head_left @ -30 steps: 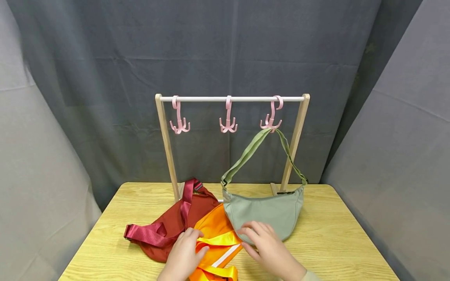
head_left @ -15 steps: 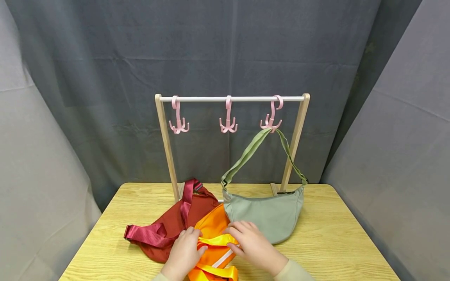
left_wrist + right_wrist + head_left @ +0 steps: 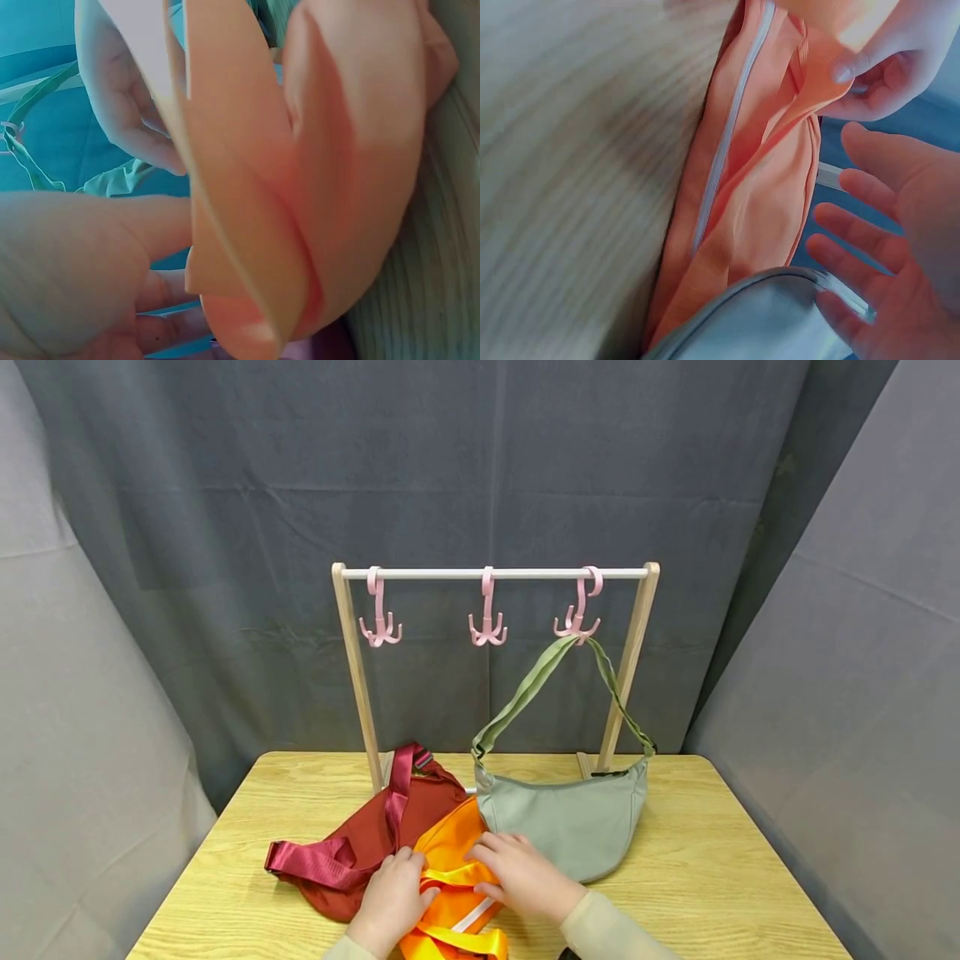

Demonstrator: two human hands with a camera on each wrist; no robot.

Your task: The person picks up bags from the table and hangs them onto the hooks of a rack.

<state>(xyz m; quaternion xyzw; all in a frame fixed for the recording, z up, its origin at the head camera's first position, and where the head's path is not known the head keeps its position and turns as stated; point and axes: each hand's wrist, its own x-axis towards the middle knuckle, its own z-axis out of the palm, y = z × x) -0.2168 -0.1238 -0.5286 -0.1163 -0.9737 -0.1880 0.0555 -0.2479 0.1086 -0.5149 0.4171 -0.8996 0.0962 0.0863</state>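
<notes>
An orange bag (image 3: 453,842) with a yellow-orange strap (image 3: 454,875) and a pale zip lies at the front middle of the table. My left hand (image 3: 392,893) is at its left side, and in the right wrist view the left thumb (image 3: 844,71) pinches the strap. My right hand (image 3: 520,875) hovers over the bag's right side, its fingers loosely spread in the right wrist view, holding nothing. A grey-green shoulder bag (image 3: 570,818) is just behind it, strap up on the right pink hook (image 3: 576,618). Left of the orange bag rests a dark red bag (image 3: 345,831), partly overlapped.
A wooden rack with a white rail (image 3: 435,574) stands at the table's back. From it also hang a middle pink hook (image 3: 487,618) and a left pink hook (image 3: 380,618). Grey curtains (image 3: 247,527) surround the wooden table (image 3: 720,877).
My right hand has moved left, from in front of the grey-green bag to over the orange bag's strap. My left hand has stayed almost where it was.
</notes>
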